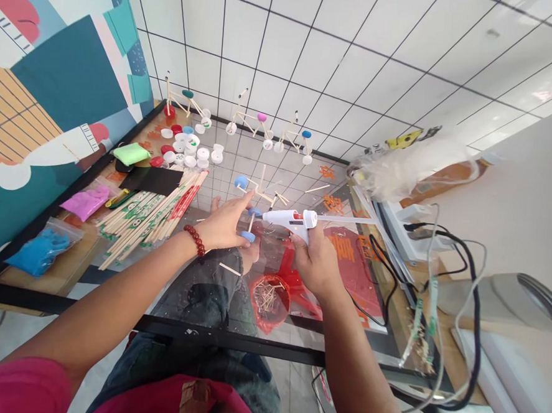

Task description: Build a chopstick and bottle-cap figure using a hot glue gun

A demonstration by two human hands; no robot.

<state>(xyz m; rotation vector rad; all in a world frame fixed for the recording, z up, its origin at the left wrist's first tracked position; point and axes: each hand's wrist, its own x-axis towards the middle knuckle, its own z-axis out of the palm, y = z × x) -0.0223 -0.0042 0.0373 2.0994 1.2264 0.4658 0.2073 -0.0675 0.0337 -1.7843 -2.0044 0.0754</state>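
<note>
In my right hand (317, 262) is a white hot glue gun (284, 218), gripped by its handle, with a long clear glue stick (345, 219) sticking out of its back. Its nozzle points left, at a blue round cap (255, 212) on a small stick frame. My left hand (226, 223) steadies this frame, index finger and thumb spanning its near pair of caps; a second blue cap (247, 236) sits by the thumb. Farther back, another blue cap (241, 182) and thin wooden sticks (261, 184) belong to the same frame, partly hidden by my fingers.
Finished stick models (262, 118) stand along the tiled wall. At left lie white and red bottle caps (190, 151), wooden chopsticks (148, 223), a black card (150, 180) and bags of blue clay (39, 251). Cables (473, 306) hang at right. A red bin (270, 299) shows below the glass tabletop.
</note>
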